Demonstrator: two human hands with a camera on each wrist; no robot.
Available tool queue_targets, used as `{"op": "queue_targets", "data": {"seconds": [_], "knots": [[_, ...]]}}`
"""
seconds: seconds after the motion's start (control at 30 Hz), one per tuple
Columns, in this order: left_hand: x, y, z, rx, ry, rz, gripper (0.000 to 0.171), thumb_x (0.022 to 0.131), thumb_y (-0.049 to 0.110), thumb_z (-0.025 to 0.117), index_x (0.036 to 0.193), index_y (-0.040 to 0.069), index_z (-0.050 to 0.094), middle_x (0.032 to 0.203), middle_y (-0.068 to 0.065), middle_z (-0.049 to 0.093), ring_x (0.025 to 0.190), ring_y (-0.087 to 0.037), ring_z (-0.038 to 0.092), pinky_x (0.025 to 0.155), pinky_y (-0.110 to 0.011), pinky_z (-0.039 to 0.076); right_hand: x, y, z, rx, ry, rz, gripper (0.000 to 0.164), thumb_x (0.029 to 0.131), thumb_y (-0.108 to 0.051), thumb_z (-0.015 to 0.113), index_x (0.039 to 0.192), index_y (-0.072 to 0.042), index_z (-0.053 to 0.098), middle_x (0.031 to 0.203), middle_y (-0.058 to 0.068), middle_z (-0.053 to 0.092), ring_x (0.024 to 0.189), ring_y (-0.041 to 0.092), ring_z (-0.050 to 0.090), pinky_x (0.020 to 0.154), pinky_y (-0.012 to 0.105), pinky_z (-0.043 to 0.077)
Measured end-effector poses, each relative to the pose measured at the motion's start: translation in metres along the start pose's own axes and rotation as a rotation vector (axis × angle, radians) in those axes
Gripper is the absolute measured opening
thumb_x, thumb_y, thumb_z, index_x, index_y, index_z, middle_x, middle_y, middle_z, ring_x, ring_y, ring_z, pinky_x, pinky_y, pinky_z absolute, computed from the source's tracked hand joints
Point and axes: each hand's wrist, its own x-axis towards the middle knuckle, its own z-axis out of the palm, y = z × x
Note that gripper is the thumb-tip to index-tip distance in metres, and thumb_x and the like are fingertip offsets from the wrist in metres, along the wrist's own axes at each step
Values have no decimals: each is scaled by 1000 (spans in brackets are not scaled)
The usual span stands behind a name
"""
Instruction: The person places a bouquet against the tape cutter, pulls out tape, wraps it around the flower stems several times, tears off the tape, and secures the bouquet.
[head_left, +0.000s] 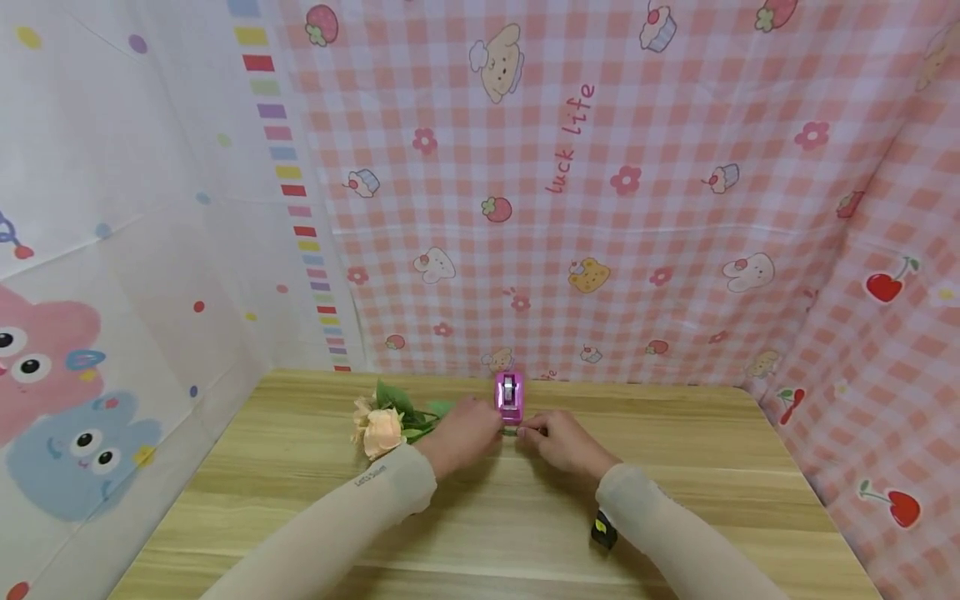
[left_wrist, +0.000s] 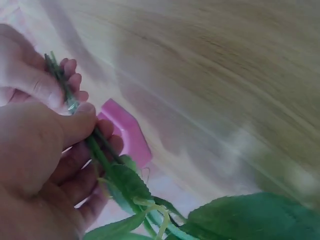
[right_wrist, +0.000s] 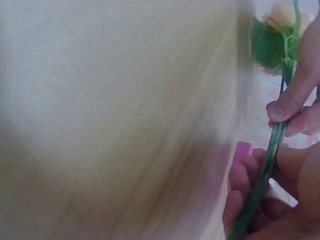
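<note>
Flowers (head_left: 381,432), peach, one bunch: lying left of centre, toward the tabletop's (head_left: 712,433) far edge. Left hand (head_left: 463,435): fingers pinching the green stems (left_wrist: 99,154). Right hand (head_left: 566,443): fingers grasping the stem ends. Pink device (head_left: 510,398): near the far edge.

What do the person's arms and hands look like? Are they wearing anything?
The left sleeve and right sleeve are long and pale cream, with greyish patches near the cuffs. Small dark writing marks the left one, too tiny to read surely. The left hand and right hand are bare, without gloves.
</note>
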Motion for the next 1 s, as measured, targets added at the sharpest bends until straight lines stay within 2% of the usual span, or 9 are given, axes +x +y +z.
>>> {"op": "queue_targets", "data": {"seconds": [0.13,0.27,0.43,0.57,0.67,0.77,0.83,1.0], "knots": [[-2,1,0,136,27,49,9,100,18,82,92,23,83,91,8,82,83,-11,75,92,-35,59,2,-2,-3,4,-76,18,34,118,-26,53,104,-12,80,81,2,66,67,12,51,64,29,50],[-4,4,0,272,77,103,9,97,18,83,94,27,83,95,10,83,87,-10,76,93,-34,56,2,0,-3,12,-117,23,38,119,-27,49,95,-10,74,77,-2,60,67,11,50,64,28,47],[-5,5,1,322,116,116,10,99,18,82,95,27,84,96,10,84,87,-10,76,93,-34,56,3,1,-3,-4,-93,16,34,118,-25,54,97,-12,77,76,-3,60,66,11,50,63,27,46],[-6,5,0,266,85,95,13,102,18,80,93,26,84,93,10,83,84,-10,74,91,-34,55,4,2,-2,-46,-58,1,26,115,-21,59,109,-12,83,85,0,71,72,12,58,71,32,54],[-5,3,0,185,64,57,11,102,19,80,93,23,84,90,8,82,82,-10,73,90,-35,55,3,2,1,-82,-14,-24,22,113,-18,64,117,-13,85,104,2,82,89,14,70,86,40,61],[-3,1,1,104,55,25,5,101,21,82,96,21,84,91,5,83,83,-12,75,94,-38,57,2,2,2,-105,29,-65,19,110,-14,68,119,-13,85,116,3,84,103,16,75,98,45,63],[-1,-1,1,51,45,14,2,100,21,82,101,21,84,94,4,84,87,-14,76,97,-40,57,1,2,3,-112,47,-94,19,109,-12,69,119,-12,85,114,5,83,101,16,75,96,44,63],[1,-6,-3,-91,-11,-15,8,103,26,80,106,21,85,100,3,85,94,-16,79,104,-47,56,-1,4,4,-130,78,-144,18,108,-9,70,119,-7,85,103,6,80,87,10,66,81,30,59]]}}
